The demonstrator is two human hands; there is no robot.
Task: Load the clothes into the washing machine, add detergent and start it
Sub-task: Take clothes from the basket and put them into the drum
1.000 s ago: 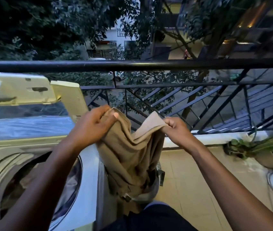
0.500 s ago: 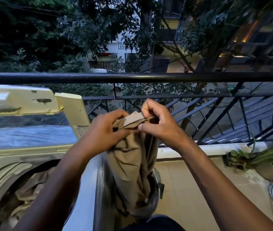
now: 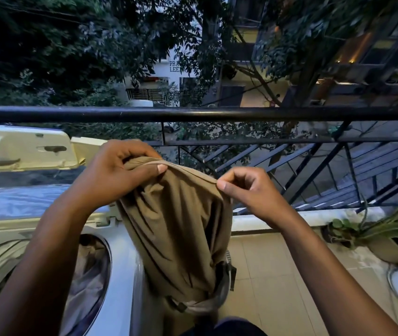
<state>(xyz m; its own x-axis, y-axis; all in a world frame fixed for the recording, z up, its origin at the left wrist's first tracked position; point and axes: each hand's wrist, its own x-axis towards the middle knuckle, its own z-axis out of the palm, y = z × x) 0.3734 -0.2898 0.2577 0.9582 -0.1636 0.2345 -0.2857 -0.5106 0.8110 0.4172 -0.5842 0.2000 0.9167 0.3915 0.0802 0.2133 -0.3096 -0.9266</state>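
Head view: both hands, left (image 3: 110, 175) and right (image 3: 246, 190), pinch the garment's (image 3: 176, 229) top edge; its lower end is bunched and dim.

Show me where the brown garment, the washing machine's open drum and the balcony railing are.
Brown garment (image 3: 176, 214): head view, middle of the hanging cloth.
Washing machine drum (image 3: 91, 267): head view, clothes inside the opening.
Balcony railing (image 3: 241, 114): head view, top bar.

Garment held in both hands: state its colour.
Plain tan-brown garment, no pattern, seen in the head view.
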